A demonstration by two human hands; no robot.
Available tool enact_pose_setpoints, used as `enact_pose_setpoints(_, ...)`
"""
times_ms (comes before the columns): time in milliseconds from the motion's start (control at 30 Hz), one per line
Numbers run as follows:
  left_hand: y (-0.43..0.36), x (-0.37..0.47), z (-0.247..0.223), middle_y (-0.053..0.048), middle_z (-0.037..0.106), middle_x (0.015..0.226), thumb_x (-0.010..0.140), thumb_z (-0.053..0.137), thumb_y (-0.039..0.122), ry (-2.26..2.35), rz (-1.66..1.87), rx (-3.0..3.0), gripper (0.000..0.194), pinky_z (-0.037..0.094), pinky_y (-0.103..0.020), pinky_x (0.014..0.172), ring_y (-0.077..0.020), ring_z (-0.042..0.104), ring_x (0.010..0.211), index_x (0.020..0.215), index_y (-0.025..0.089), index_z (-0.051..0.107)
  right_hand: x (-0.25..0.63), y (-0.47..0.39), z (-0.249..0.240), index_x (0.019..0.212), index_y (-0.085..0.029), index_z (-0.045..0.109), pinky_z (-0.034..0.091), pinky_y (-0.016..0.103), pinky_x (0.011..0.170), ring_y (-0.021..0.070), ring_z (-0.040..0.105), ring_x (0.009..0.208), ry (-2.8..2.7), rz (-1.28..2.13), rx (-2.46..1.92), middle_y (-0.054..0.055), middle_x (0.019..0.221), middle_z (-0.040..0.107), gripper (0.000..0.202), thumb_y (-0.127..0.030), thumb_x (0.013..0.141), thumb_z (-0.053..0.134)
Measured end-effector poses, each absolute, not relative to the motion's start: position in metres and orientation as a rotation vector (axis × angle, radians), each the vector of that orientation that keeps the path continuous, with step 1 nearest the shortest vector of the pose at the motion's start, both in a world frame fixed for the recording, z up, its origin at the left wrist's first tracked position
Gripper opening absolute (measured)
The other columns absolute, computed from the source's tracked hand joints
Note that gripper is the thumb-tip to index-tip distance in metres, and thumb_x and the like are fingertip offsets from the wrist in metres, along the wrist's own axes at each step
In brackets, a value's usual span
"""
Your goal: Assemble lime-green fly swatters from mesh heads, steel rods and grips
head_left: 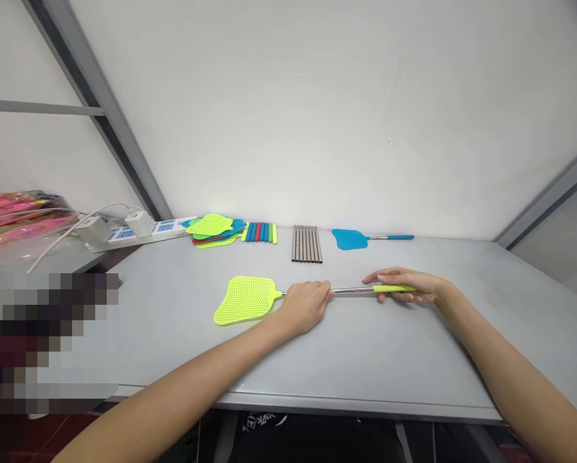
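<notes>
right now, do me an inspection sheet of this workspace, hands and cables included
surface: gray table, no spill seen
job's things: lime swatter in hand; behind it, piled swatter heads, row of grips, steel rods, blue swatter
clutter: pink bundle, far left
hands: left hand closed around the lime swatter's rod; right hand loosely holding its handle
cables: white cable at left, by power strip and plugged-in adapters
surroundings: white wall, gray frame bars; lower left pixelated

Bright, even light on white wall (298,128) and grey tabletop (365,360), soft shadows, coarse pixelation at lower left
</notes>
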State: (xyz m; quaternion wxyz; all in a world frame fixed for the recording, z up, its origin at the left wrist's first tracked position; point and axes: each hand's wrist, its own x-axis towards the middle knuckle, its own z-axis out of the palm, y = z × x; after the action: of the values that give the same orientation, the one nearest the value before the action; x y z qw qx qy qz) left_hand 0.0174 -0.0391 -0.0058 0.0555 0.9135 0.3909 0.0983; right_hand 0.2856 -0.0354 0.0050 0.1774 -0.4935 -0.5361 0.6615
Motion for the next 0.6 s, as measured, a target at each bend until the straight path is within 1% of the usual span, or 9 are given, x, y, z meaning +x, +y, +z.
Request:
enact_pose_setpoints(100, -0.040, 0.017, -0.007, -0.005, 0.061, 0.079, 0.088, 0.023, 0.032, 1.204, 0.270, 2.793, 0.029, 0.037, -0.029, 0.056, -0.0195, 0.058, 0.071, 0.082, 0.020, 0.049, 0.287, -0.035, 0.001, 0.111, -0.017, 0.052, 0.015, 0.014, 0.026, 0.0000, 0.026, 0.028, -1.596, 1.972, -1.350, 0.004, 0.065, 0.063, 0.040, -0.039, 0.078, 0.051)
enact_pose_setpoints(300, -0.041, 0.016, -0.009, -0.004, 0.063, 0.079, 0.088, 0.022, 0.031, 1.225, 0.240, 2.811, 0.029, 0.036, -0.029, 0.055, -0.0201, 0.059, 0.070, 0.083, 0.020, 0.048, 0.287, -0.034, 0.000, 0.102, -0.014, 0.060, 0.009, 0.016, 0.029, -0.0003, 0.021, 0.030, -1.623, 1.962, -1.297, -0.002, 0.053, 0.053, 0.033, -0.033, 0.076, 0.056)
enact_pose_setpoints(433, -0.041, 0.016, -0.010, -0.005, 0.063, 0.080, 0.088, 0.021, 0.030, 1.250, 0.231, 2.807, 0.030, 0.036, -0.029, 0.054, -0.0206, 0.059, 0.071, 0.082, 0.020, 0.048, 0.282, -0.036, 0.004, 0.102, -0.015, 0.060, 0.008, 0.018, 0.031, -0.0001, 0.018, 0.032, -1.676, 1.948, -1.288, -0.004, 0.052, 0.048, 0.033, -0.033, 0.075, 0.056)
enact_pose_setpoints(600, -0.042, 0.015, -0.010, -0.004, 0.063, 0.080, 0.088, 0.020, 0.029, 1.271, 0.200, 2.797, 0.030, 0.035, -0.029, 0.054, -0.0206, 0.059, 0.071, 0.082, 0.020, 0.048, 0.276, -0.037, 0.006, 0.103, -0.014, 0.060, 0.007, 0.019, 0.032, 0.0006, 0.017, 0.034, -1.704, 1.921, -1.310, -0.004, 0.052, 0.046, 0.034, -0.035, 0.075, 0.056)
